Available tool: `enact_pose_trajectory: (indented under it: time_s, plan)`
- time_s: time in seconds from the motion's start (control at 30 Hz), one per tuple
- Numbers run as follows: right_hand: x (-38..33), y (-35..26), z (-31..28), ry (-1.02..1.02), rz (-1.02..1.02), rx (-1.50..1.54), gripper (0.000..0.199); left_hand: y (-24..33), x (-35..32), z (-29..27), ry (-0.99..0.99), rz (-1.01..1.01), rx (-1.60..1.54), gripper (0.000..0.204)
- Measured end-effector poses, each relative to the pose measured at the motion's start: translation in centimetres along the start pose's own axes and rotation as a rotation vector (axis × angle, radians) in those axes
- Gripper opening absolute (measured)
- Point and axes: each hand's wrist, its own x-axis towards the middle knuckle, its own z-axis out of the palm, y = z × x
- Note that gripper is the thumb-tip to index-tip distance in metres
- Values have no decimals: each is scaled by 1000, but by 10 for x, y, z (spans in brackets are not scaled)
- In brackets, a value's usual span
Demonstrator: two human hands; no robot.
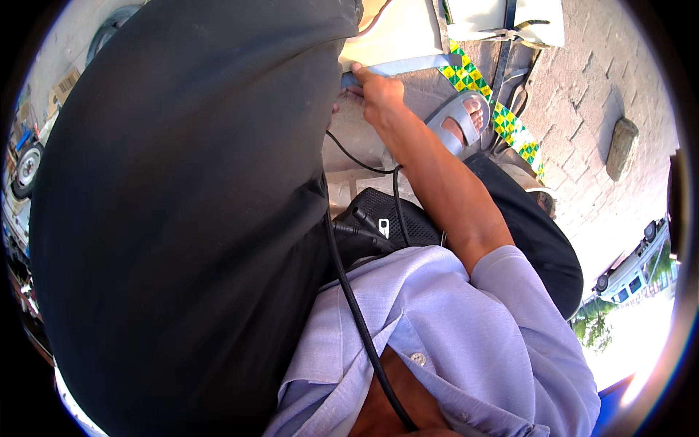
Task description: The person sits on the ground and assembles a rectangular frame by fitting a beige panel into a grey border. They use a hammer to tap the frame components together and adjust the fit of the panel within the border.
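My right hand (380, 91) is closed around the end of a flat blue-grey strip (415, 65). Its index finger lies along the strip, and the other fingers are partly hidden below it. The strip runs to the right along the lower edge of a cream panel (397, 38). A small patch of skin shows at the edge of the large black cloth shape beside my right hand. It may be part of my left hand (335, 108), whose fingers I cannot make out.
Large black cloth (182, 218) covers the left side. A grey sandal (453, 120) is beside a yellow-green patterned band (515, 135). Black cables (342, 269) cross my shirt near a black mesh pouch (393, 211). A stone block (622, 149) lies on the paving; a vehicle (633, 266) stands beyond.
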Motion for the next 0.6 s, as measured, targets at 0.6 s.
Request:
enact_pose_trajectory:
  time_s: [0.6]
  plan:
    - [-1,4,4,-1,12,42,24,3,14,6,125,44,276,26]
